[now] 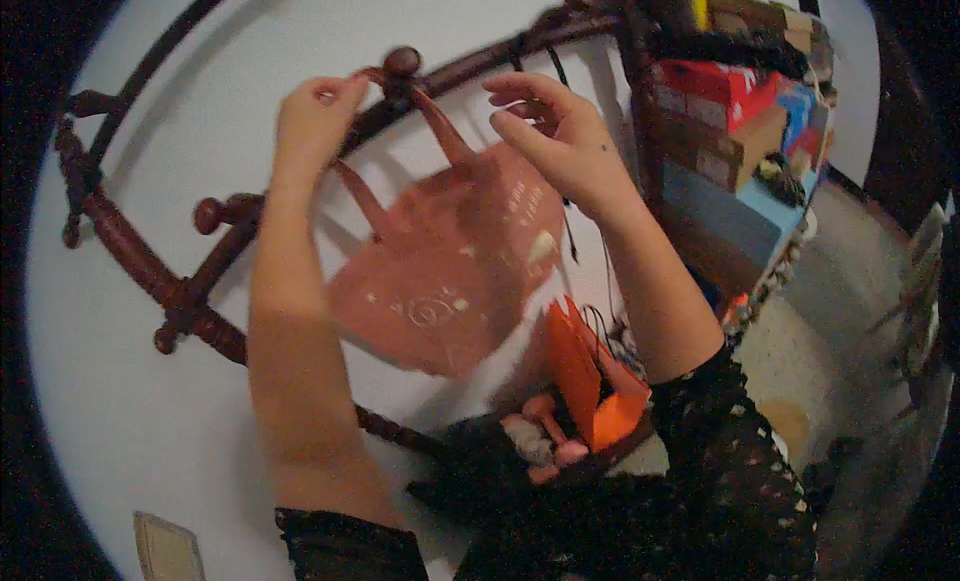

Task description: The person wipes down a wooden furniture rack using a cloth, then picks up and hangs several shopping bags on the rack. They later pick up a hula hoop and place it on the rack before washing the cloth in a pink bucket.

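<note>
A salmon-pink fabric tote bag (pixel 427 273) with pale printed designs hangs tilted against the white wall. Its strap (pixel 442 127) passes over a peg under the round knob (pixel 403 61) of a dark wooden coat rack (pixel 487 74). My left hand (pixel 319 127) pinches the strap between thumb and fingers, just left of that knob. To the right of the strap, my right hand (pixel 559 134) is raised with its fingers bent and apart, holding nothing. Part of the bag's right upper edge is hidden behind it.
Another rack knob (pixel 208 215) juts out at left. At right, a shelf carries a red box (pixel 716 89), a cardboard box (pixel 724 153) and a light-blue box (pixel 739 206). Below the bag stand an orange paper bag (pixel 581 371) and a pink dumbbell (pixel 551 423). A wall switch plate (pixel 169 547) is lower left.
</note>
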Available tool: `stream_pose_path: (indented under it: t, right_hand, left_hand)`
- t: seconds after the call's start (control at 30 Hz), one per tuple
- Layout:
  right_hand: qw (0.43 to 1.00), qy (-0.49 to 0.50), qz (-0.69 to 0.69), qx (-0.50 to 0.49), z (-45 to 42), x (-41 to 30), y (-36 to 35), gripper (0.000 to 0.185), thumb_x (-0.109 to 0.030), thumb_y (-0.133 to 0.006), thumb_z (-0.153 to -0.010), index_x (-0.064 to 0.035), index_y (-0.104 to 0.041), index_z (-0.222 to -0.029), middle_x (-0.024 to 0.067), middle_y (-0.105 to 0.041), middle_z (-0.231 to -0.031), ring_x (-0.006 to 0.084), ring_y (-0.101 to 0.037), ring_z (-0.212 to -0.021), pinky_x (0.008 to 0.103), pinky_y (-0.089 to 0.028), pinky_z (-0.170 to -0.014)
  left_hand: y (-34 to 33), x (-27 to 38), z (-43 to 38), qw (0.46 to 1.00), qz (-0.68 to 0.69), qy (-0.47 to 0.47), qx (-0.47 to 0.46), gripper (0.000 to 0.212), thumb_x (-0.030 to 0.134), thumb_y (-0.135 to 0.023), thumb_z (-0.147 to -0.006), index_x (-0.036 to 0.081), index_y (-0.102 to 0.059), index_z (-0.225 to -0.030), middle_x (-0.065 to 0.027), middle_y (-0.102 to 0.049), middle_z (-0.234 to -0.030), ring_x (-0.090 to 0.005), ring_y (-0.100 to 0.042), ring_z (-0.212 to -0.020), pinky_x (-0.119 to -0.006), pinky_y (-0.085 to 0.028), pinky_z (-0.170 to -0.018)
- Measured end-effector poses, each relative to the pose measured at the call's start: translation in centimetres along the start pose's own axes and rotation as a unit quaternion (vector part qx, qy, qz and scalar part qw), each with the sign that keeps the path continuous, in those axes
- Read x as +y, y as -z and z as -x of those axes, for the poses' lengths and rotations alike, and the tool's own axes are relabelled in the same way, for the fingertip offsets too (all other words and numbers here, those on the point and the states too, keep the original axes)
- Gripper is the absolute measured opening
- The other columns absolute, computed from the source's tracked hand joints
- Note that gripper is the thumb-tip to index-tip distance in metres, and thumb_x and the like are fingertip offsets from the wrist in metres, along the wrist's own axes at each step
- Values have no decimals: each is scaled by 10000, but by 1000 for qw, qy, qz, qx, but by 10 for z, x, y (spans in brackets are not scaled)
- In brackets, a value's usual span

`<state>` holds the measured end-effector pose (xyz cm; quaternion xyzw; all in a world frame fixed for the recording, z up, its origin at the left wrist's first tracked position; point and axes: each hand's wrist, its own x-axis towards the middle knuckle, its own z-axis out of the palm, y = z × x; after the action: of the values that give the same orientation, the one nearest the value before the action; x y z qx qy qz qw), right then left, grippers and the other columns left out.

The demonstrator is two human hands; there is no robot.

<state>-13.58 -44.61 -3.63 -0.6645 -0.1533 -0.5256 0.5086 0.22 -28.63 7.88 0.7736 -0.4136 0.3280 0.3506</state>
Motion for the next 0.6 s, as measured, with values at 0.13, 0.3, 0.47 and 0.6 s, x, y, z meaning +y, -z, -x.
stream_pose_path:
  t: [0.13, 0.3, 0.47, 0.6]
  right_hand:
    - [997, -77, 18, 1, 51, 7, 31, 269, -170, -572, -761, -16, -551, -980, 75, -589, -854, 134, -565, -737, 257, -462, -694]
    - [970, -221, 90, -47, 131, 31, 86, 227, -153, -540, -789, 3, -559, -951, 72, -595, -814, 112, -559, -693, 244, -456, -666]
    - [921, -341, 161, -98, 204, 39, 121, 220, -142, -529, -791, 1, -554, -956, 54, -583, -816, 108, -540, -735, 244, -440, -680]
    - [889, -376, 231, -122, 250, 59, 125, 244, -147, -556, -773, -14, -552, -977, 49, -576, -821, 114, -529, -738, 251, -435, -681]
  left_hand:
    - [-18, -24, -8, 993, -106, -59, 5, 419, 416, -590, -707, 35, -610, -879, -106, -612, -731, -185, -575, -661, -289, -440, -623]
    - [-18, -23, -8, 988, -145, -49, -33, 430, 424, -487, -802, 63, -571, -1020, -118, -610, -851, -205, -572, -742, -300, -429, -673]
    - [-11, -20, -12, 992, -120, -37, -33, 478, 484, -494, -770, 69, -594, -985, -88, -607, -783, -165, -553, -693, -260, -414, -646]
    - [-10, -18, -19, 992, -100, -14, -80, 486, 483, -468, -788, 56, -584, -991, -53, -579, -723, -128, -501, -611, -237, -397, -584]
